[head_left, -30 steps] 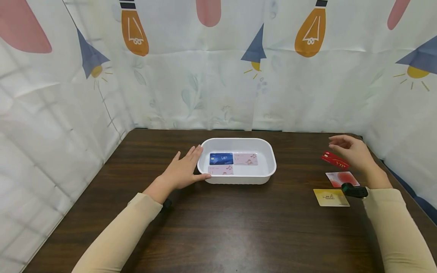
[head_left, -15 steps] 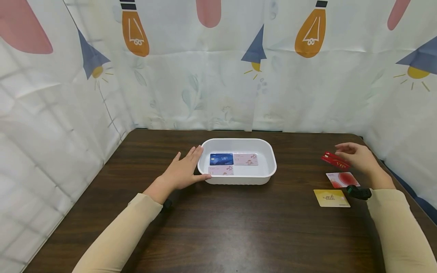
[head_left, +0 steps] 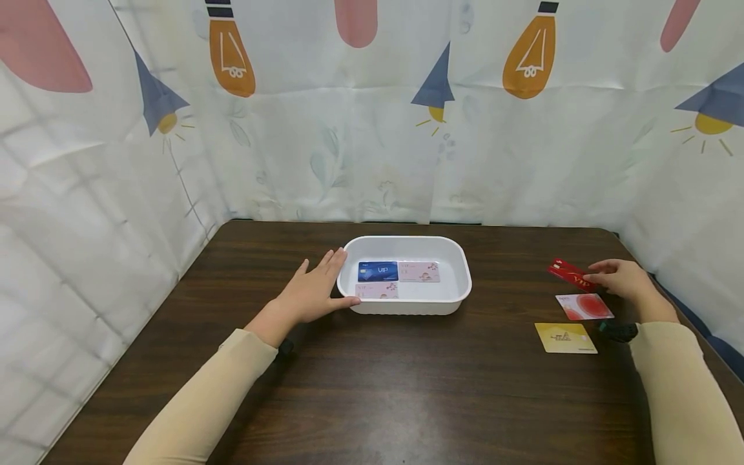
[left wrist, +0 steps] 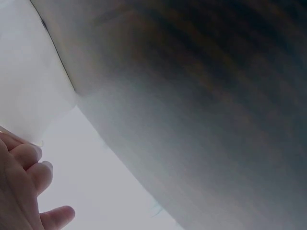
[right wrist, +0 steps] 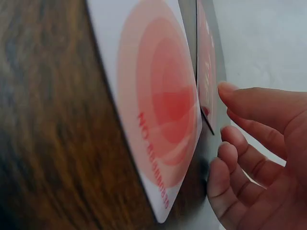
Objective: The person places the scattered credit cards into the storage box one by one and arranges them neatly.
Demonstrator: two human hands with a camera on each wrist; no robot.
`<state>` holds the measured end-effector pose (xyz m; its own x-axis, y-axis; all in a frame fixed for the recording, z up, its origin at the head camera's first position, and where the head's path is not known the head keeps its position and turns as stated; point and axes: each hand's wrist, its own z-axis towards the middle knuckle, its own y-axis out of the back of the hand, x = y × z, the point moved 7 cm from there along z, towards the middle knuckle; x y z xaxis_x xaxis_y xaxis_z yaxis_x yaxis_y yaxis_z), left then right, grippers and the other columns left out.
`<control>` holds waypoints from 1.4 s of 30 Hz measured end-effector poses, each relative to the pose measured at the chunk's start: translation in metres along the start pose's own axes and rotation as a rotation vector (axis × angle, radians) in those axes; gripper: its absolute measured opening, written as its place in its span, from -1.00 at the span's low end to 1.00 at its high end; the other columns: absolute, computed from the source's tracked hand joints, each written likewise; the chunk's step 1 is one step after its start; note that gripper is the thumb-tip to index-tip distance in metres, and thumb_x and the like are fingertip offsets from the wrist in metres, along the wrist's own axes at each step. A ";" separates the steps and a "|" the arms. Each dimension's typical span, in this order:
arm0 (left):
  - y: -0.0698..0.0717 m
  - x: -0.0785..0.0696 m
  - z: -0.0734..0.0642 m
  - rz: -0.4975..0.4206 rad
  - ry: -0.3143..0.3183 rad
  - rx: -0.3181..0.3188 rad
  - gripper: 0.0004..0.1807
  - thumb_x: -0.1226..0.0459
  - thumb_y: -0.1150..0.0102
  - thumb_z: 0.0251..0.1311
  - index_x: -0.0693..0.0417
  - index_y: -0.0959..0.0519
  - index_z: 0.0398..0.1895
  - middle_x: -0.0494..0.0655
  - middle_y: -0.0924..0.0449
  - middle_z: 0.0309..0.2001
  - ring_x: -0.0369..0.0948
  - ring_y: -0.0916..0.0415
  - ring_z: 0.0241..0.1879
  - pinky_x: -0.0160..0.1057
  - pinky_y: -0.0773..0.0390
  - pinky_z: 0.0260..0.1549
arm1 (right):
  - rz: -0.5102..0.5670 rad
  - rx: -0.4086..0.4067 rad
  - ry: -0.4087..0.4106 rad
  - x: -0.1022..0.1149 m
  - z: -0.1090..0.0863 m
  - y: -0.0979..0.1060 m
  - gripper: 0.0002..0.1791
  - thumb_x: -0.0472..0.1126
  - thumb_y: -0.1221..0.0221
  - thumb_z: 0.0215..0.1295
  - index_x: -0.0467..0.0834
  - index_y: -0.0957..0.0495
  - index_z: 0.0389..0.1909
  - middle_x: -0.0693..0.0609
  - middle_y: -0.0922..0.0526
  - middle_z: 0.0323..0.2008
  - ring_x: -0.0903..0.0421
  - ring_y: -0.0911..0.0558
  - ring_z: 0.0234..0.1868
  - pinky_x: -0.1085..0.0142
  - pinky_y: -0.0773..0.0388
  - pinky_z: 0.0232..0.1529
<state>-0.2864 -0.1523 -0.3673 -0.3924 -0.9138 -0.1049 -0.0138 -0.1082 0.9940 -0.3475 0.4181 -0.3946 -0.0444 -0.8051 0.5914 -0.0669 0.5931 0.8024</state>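
My left hand (head_left: 314, 290) rests spread at the left end of a white plastic tray (head_left: 407, 307), fingers on its left rim and thumb at its front edge. My right hand (head_left: 624, 281) is at the right end of a red VIP card (head_left: 566, 272) lying on the table. In the right wrist view, thumb (right wrist: 259, 103) and bent fingers stand apart beside that card's edge. Nearer than it lies a white card with red circles (head_left: 584, 306), and a gold card (head_left: 565, 338) is in front of that.
Inside the tray are a blue VIP card (head_left: 378, 271), a pink card (head_left: 420, 272) beside it and another pink card (head_left: 376, 290) below. The dark wood table (head_left: 395, 374) backs onto a white printed curtain (head_left: 372, 155).
My right hand has come down and to the right, from above the red VIP card to its right end. The left hand, tray and cards stay in place.
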 end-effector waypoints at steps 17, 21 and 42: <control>0.000 0.000 0.000 0.002 0.002 0.000 0.24 -0.56 0.39 -0.11 0.08 0.25 0.47 -0.06 0.23 0.46 -0.15 0.25 0.41 0.20 0.17 0.26 | -0.027 0.183 -0.049 -0.008 0.004 -0.004 -0.12 0.12 -0.29 0.07 -0.59 -0.23 0.02 -0.31 -0.47 -0.25 -0.09 -0.52 -0.28 0.10 -0.58 -0.25; -0.001 0.000 0.000 -0.002 0.003 0.001 0.23 -0.56 0.39 -0.11 0.06 0.26 0.47 -0.08 0.25 0.46 -0.16 0.26 0.42 0.19 0.18 0.26 | -0.025 0.184 -0.073 -0.008 0.004 -0.005 -0.10 0.12 -0.33 0.03 -0.60 -0.23 -0.01 -0.30 -0.44 -0.27 -0.14 -0.51 -0.26 0.07 -0.57 -0.23; -0.002 0.002 0.000 -0.002 0.014 0.002 0.24 -0.57 0.39 -0.12 0.06 0.26 0.47 -0.09 0.25 0.46 -0.16 0.26 0.41 0.19 0.17 0.26 | -0.036 0.177 -0.160 -0.015 0.006 -0.002 0.03 0.28 -0.36 -0.14 -0.58 -0.26 -0.04 -0.49 -0.39 -0.13 -0.13 -0.57 -0.30 0.05 -0.54 -0.25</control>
<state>-0.2872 -0.1538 -0.3696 -0.3790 -0.9192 -0.1072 -0.0162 -0.1093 0.9939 -0.3524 0.4287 -0.4060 -0.1947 -0.8246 0.5311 -0.2442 0.5652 0.7880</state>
